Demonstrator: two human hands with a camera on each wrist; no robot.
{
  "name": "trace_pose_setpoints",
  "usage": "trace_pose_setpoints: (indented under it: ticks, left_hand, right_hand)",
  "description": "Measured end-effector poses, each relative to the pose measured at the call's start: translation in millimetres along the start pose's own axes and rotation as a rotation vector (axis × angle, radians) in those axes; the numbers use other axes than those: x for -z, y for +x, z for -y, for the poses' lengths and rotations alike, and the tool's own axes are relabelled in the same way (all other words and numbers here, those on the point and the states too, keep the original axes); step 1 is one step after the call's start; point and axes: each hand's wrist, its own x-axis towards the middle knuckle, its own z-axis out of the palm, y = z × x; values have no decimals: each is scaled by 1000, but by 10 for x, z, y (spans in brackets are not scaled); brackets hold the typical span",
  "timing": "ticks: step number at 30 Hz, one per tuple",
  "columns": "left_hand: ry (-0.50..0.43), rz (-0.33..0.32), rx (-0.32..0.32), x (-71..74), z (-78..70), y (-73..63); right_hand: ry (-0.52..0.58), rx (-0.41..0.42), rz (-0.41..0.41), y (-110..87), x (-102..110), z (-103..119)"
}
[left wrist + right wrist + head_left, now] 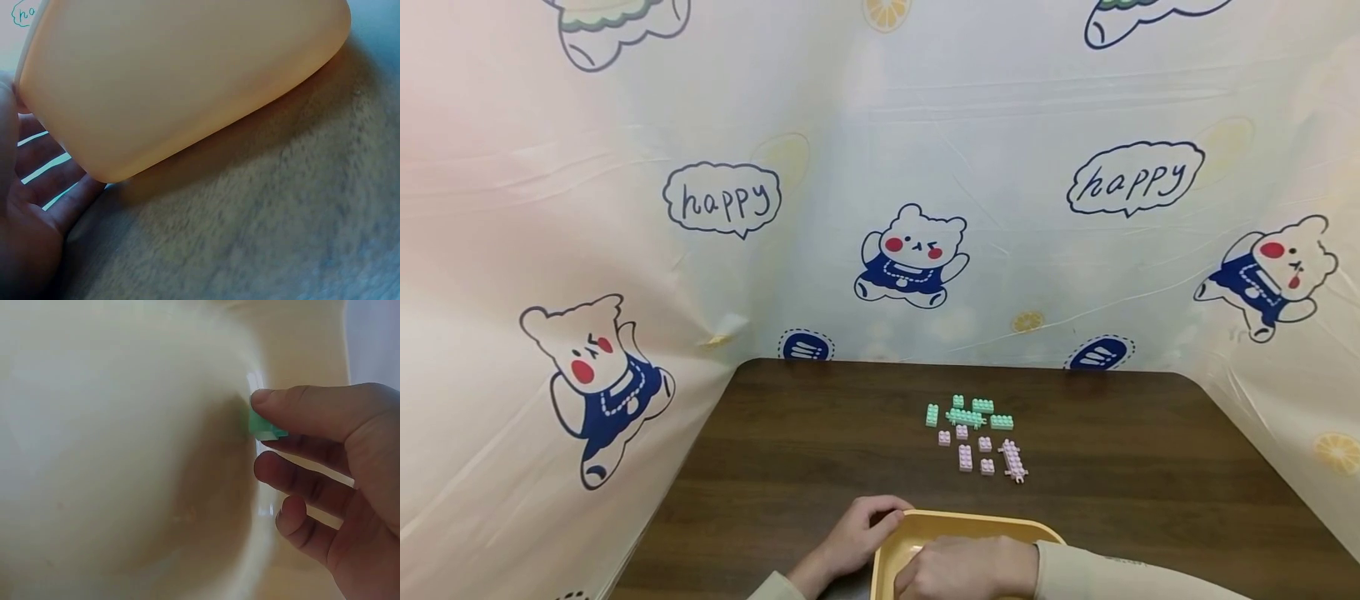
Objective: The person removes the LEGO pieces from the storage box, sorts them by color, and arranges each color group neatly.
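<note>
A yellow plastic bin (977, 523) stands at the near edge of the head view, its lower part cut off. My left hand (867, 535) holds its far left corner, with the thumb by the rim; in the left wrist view the fingers (75, 200) reach around the outer wall (187, 75). My right hand (966, 567) is down inside the bin. In the right wrist view, thumb and index finger pinch a small green toy building block (265, 428) close to the bin's inner wall, the other fingers loosely bent. The head view hides this block behind the hand.
Beyond the bin on the dark wooden table (790, 442) lie several green building blocks (966, 417) and, nearer, several pink building blocks (965, 457). A printed curtain (820, 275) surrounds the table's back and sides.
</note>
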Motion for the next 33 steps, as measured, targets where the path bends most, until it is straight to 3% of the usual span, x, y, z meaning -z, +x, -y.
trace_pose_setpoints:
  ticks: [8,12,16,19,23,33]
  left_hand:
    - [5,8,22,10,2,2]
    - [14,6,34,6,0,-1]
    - [49,-9,5,-2,-10,2]
    - [67,-25,-20,-6,-16,5]
    - [40,-18,-7,-5,-15,5]
    - [-6,2,55,1,-13,8]
  right_hand:
    - [79,4,-69,-72,188,-23]
    - [25,-36,-118,-138,300,-44]
    - [51,-103,-198,-235,456,-110]
    - [133,-161,-270,-323,587,-205]
    - [231,-240,-337,-433,754,-362]
    - [248,-354,-438,-582,943,-760]
